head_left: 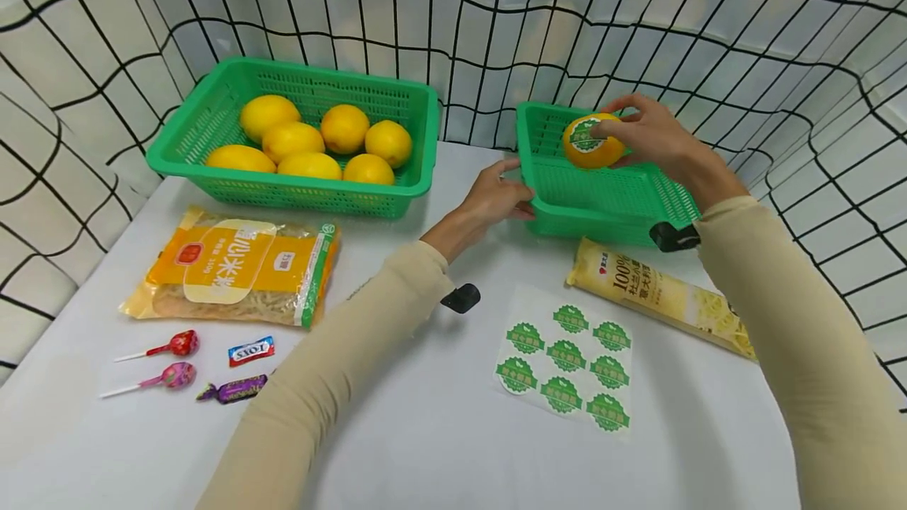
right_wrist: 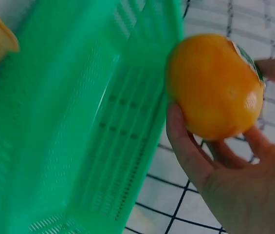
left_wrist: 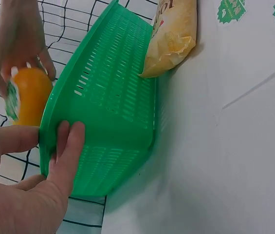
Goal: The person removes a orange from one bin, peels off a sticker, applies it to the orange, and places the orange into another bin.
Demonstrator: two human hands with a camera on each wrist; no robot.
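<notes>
- Fingers (right_wrist: 186, 146) of the right hand (head_left: 655, 140) are curling around a labelled orange fruit (head_left: 591, 142), holding it over the small green basket (head_left: 609, 199) at upper right of the head view; a round green sticker (head_left: 584, 134) is facing the camera on its skin.
- The left hand (head_left: 496, 199) is gripping the near left corner of that basket, thumb on the rim and fingers (left_wrist: 69, 146) curled against the outer wall, as the left wrist view shows.
- The fruit is sitting above the basket's far rim and is not yet resting inside; the basket floor, as far as it shows, is holding nothing else.
- Judging from the scene, the work is at an early stage: seven unlabelled yellow fruits (head_left: 312, 148) are waiting in the large green basket (head_left: 212, 179) at upper left, well apart from the hands.
- A sticker sheet (head_left: 564, 360) at lower centre is carrying eight green labels, with one gap at its top left.
- A noodle packet (head_left: 659, 297) is lying just beside the small basket's front wall; a rice-noodle bag (head_left: 237, 266), two lollipops (head_left: 166, 360) and wrapped candies (head_left: 241, 372) are lying at lower left on the white table (head_left: 425, 431).
</notes>
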